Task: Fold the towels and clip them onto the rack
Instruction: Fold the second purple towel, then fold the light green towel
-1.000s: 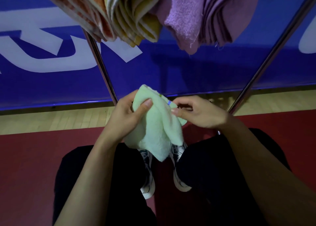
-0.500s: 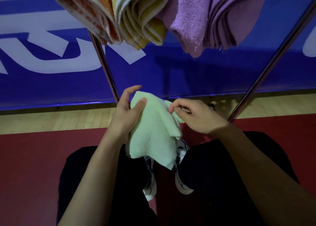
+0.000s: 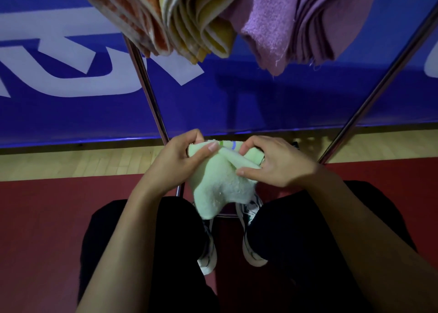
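A small pale green towel [image 3: 220,184] hangs bunched between both hands above my knees, its striped edge on top. My left hand [image 3: 176,162] grips its left upper corner, thumb laid across the cloth. My right hand [image 3: 277,162] pinches the right side, fingers curled over a fold. Overhead, folded towels hang from the rack: an orange one [image 3: 132,16], a yellow one [image 3: 201,21] and a purple one [image 3: 296,21]. No clip is visible.
Two metal rack legs slant down, the left leg [image 3: 148,92] behind my left hand and the right leg [image 3: 379,87] beyond my right hand. A blue banner [image 3: 237,104] stands behind, over wood and red floor [image 3: 47,218]. My shoes [image 3: 208,253] are below.
The towel's top edge has been drawn wider between the hands. My right hand moved from a pinch at the top corner to a grip on the right fold; my left fingers closed.
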`<state>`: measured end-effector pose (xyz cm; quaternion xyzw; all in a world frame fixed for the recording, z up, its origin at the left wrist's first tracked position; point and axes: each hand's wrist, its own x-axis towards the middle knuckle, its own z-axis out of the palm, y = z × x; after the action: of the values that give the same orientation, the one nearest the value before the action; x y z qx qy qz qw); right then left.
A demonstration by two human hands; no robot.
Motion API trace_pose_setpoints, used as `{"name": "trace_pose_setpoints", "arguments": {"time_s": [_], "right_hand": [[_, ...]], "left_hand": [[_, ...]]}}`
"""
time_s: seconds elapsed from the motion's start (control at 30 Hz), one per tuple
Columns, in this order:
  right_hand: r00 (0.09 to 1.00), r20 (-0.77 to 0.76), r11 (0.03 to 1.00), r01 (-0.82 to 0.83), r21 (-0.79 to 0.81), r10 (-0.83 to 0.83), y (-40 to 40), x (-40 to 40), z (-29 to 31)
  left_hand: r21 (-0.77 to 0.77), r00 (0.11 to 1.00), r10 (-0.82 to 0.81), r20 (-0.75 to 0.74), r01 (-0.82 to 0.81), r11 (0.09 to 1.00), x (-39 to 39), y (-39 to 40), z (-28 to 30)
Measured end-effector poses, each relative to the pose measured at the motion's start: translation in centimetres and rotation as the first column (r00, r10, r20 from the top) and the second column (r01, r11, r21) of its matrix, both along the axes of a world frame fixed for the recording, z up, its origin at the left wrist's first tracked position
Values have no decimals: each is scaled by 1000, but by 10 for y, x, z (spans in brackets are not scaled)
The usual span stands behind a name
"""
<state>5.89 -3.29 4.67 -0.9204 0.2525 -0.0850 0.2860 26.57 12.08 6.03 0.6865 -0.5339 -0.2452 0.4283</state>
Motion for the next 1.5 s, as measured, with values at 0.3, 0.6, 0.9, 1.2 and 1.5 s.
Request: {"name": "trace_pose_setpoints", "arguments": {"time_s": [0.3, 0.6, 0.9, 1.2, 1.5], "right_hand": [[991, 131, 1000, -11, 29, 7, -11, -9, 12], [988, 151, 998, 8, 58, -16, -13, -12, 13], [985, 172, 1000, 10, 15, -12, -16, -8, 12], [991, 130, 1000, -25, -11, 26, -19, -6, 5], [993, 108, 999, -43, -23, 45, -16, -6, 5]], "left_hand": [[-28, 949, -137, -285, 135, 990, 11, 18, 14], [-31, 981, -110, -157, 107, 994, 9, 16, 12], [-64, 992, -21, -127, 13, 998, 8, 14, 12], [-15, 993, -65, 95, 66, 998, 15, 17, 8], [-61, 989, 16, 144, -7, 998, 12, 12, 6]]}}
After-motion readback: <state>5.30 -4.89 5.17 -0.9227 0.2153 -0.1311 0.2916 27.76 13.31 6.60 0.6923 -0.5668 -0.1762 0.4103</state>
